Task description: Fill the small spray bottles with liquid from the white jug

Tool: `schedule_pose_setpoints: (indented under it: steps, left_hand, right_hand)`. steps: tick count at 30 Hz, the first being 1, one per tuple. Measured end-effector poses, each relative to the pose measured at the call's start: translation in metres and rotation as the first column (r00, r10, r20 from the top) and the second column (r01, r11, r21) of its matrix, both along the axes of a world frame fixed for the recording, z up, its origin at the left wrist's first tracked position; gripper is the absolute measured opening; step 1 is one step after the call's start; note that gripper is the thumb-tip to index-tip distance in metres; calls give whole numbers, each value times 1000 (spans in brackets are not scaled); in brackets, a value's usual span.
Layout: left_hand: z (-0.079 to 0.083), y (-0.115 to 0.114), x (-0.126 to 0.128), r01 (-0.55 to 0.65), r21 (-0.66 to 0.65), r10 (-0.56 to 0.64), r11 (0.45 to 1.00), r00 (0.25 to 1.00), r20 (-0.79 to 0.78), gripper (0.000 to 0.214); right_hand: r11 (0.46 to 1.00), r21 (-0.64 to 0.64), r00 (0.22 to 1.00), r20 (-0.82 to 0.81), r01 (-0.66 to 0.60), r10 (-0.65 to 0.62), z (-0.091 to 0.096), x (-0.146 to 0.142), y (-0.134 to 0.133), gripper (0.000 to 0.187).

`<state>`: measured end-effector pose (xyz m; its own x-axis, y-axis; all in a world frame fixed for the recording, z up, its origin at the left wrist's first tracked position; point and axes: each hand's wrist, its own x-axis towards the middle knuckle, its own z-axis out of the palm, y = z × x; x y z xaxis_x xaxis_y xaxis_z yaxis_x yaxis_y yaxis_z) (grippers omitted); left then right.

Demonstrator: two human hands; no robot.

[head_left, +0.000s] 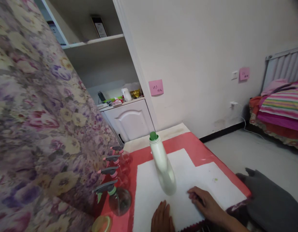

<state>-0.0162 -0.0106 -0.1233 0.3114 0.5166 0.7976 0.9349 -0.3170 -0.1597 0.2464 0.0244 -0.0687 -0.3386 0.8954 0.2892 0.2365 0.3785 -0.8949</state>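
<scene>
A pale green plastic bottle (163, 167) with a handle stands on a white cloth (146, 199). Its threaded neck has no screw cap, and a green spout piece (153, 136) shows in the opening. My left hand (163, 217) lies flat on the cloth in front of the bottle, fingers stretched out and holding nothing. To the bottle's right, my right hand (204, 203) rests on the cloth with its fingers curled in and no object visible in them. Neither hand touches the bottle.
Several spray bottles (120, 201) with grey triggers line the left edge of the red-covered table (180, 141). A round lidded jar (102, 223) is at the front left. A floral curtain (54, 129) hangs close on the left. A grey seat (272, 199) stands at the right.
</scene>
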Motion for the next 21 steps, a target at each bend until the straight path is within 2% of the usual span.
schedule_pose_setpoints:
  steps: [7,21]
  left_hand:
    - [1,0,2,3,20,-4,1000,999,35,34]
    - [4,-1,0,-15,-5,15,1000,999,-31,34]
  right_hand:
    - [1000,-6,1000,-10,5,-5,-2,-1,1,22]
    - [1000,-17,1000,2,12,-12,-1,0,0,24]
